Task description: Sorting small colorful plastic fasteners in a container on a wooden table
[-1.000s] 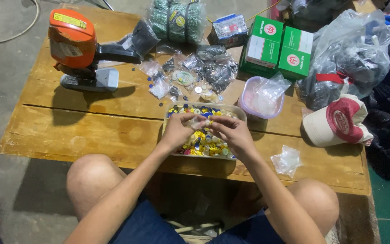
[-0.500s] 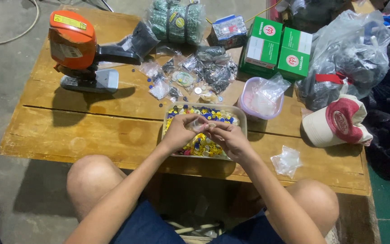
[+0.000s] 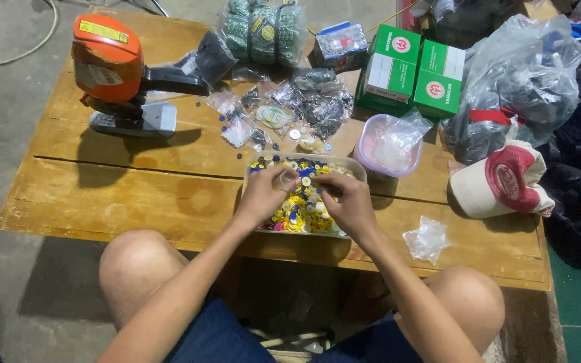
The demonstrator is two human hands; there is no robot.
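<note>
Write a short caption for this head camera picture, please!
Both hands, left hand and right hand, meet over a tray of colourful buttons on a wooden table.

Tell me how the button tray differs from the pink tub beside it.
The tray is rectangular and pale; the tub is round and pink. The tray is heaped with coloured buttons, the tub holds a clear plastic bag. Both hands, left and right, are over the tray, none at the tub. Both sit on the wooden table.

The low yellow-brown wooden table (image 3: 136,195) looks worn and matt, with rough grain. The shallow beige plastic tray (image 3: 354,165) near its front edge holds small glossy plastic buttons (image 3: 300,208) in many colours. The crumpled clear plastic bag (image 3: 426,238) shines.
</note>
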